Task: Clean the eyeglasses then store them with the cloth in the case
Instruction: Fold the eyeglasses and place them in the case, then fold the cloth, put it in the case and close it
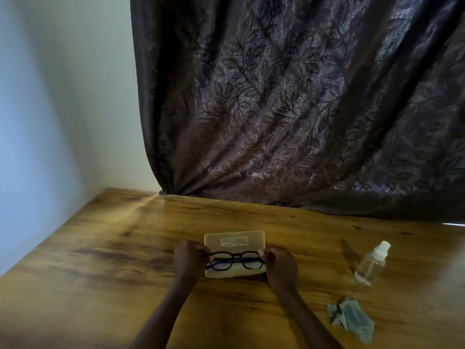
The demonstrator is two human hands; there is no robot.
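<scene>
Head view. A wooden table [100, 248] with dark streaks in its grain fills the lower part of the view. It meets a pale wall [50, 109] on the left, and a dark brown curtain [289, 109] with a leaf pattern hangs behind it, its hem bunched on the table's far edge.

A translucent case [234, 239] lies open near the middle of the table, its lid standing up at the back with small print on it. To the right, well apart from the case, a clear spray bottle [372, 264] with a white cap stands on the wood. Nearer the person than the bottle, a crumpled pale green cloth [352, 319] lies on the table.

Both forearms reach forward from the bottom edge. The left hand [190, 258] and the right hand [279, 261] sit at the two ends of the case, backs towards the camera, fingers curled in. Each pinches one end of the black-framed glasses [235, 259], which are folded and lie level across the case's lower half.

The fingertips are hidden behind the knuckles. Whether the glasses rest in the case or hang just above it cannot be told. The lid's print is too small to read, and the case's side edges are covered by the hands.
</scene>
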